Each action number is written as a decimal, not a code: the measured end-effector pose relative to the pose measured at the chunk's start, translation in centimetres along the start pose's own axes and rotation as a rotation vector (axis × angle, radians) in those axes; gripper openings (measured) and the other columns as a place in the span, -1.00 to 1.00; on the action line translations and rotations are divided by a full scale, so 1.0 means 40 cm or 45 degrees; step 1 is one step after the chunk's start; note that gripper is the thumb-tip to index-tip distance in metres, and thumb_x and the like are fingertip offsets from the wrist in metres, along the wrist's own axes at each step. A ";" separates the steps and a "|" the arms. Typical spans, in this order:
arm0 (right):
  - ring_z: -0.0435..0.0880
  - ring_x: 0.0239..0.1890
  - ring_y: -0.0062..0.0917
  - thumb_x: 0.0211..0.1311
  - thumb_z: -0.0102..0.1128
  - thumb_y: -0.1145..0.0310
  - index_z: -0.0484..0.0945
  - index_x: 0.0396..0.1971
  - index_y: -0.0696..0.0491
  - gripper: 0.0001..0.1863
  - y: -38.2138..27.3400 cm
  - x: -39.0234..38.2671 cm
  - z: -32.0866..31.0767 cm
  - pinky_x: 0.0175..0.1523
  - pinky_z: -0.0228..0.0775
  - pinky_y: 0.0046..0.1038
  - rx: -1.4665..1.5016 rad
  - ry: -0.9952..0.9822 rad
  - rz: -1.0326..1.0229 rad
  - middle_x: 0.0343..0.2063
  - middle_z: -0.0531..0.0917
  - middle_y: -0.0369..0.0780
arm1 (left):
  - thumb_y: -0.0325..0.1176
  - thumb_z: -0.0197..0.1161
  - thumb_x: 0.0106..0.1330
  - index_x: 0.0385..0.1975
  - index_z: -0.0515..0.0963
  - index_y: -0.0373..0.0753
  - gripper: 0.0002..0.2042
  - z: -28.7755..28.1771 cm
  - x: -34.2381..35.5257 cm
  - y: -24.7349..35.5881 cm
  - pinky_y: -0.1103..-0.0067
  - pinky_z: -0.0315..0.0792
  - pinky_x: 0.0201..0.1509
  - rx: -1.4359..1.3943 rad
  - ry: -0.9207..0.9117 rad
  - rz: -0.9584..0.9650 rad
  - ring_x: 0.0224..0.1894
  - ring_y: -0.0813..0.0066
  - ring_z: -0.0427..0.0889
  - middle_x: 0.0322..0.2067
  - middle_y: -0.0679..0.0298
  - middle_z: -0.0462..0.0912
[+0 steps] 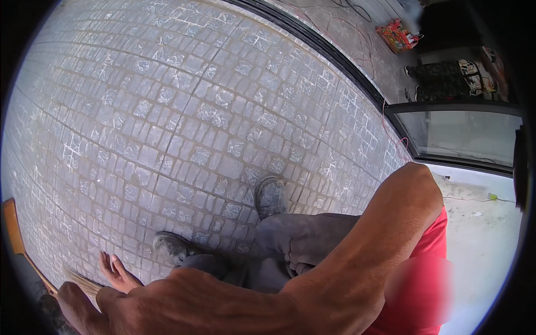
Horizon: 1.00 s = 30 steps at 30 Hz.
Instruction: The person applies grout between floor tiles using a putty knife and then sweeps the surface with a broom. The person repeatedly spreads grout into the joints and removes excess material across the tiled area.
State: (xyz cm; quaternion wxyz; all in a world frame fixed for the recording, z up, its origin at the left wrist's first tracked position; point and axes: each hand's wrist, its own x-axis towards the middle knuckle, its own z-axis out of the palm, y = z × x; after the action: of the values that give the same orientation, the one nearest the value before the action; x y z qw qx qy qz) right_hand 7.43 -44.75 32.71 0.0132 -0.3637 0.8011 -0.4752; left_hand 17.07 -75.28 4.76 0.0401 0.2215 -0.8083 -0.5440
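Note:
My left hand (78,307) is closed around a thin wooden handle (38,272) at the lower left. That handle widens into a flat orange-brown piece (12,226) at the picture's rim. Pale broom-like bristles (82,282) show beside the hand; whether they belong to the handle I cannot tell. My right arm (363,251), in a red sleeve, reaches across my body from the right. Beyond its end, my right hand (120,274) has its fingers apart, with nothing visible in them. The overlapping arms hide part of both hands.
Grey stone paving (184,128) stretches ahead, around my dusty dark shoes (271,196). A dark sill (335,56) crosses the upper right, beside a glass door (463,134). Past it are red cables (365,42), a colourful bag (397,36) and another person's camouflage-clad legs (441,78).

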 end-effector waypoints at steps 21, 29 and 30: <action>0.54 0.01 -0.16 0.30 0.22 0.33 0.07 0.44 0.20 -0.22 0.483 -0.335 0.303 0.06 0.45 -0.24 -0.090 -0.456 0.266 0.08 0.42 -0.01 | -0.22 0.00 0.58 0.03 0.45 -0.27 -0.74 0.365 -0.006 0.059 0.49 0.51 0.06 -0.894 -0.607 -0.480 -0.11 0.45 0.65 -0.16 0.23 0.65; 0.61 -0.16 -0.26 0.29 0.25 0.36 0.51 0.12 0.11 -0.59 0.550 -0.531 0.275 -0.05 0.48 -0.30 0.056 -0.207 0.567 -0.14 0.56 -0.13 | -0.31 0.17 0.44 0.05 0.48 -0.23 -0.74 0.091 0.183 0.117 0.36 0.40 -0.38 0.558 -0.774 0.020 -0.50 0.43 0.51 -0.54 0.20 0.51; 0.62 -0.19 -0.27 0.28 0.25 0.38 0.53 0.07 0.11 -0.63 0.543 -0.565 0.279 -0.07 0.48 -0.31 0.073 -0.180 0.622 -0.18 0.57 -0.13 | -0.33 0.17 0.43 0.03 0.49 -0.23 -0.76 0.091 0.207 0.154 0.34 0.37 -0.39 0.667 -0.879 0.053 -0.53 0.37 0.49 -0.57 0.15 0.49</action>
State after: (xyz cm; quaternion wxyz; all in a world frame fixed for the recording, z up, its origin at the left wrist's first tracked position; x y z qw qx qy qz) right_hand 15.75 -33.52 2.54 0.1939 -0.1912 0.8484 -0.4540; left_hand 6.58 -73.57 7.36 -0.2792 0.0131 -0.8894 -0.3617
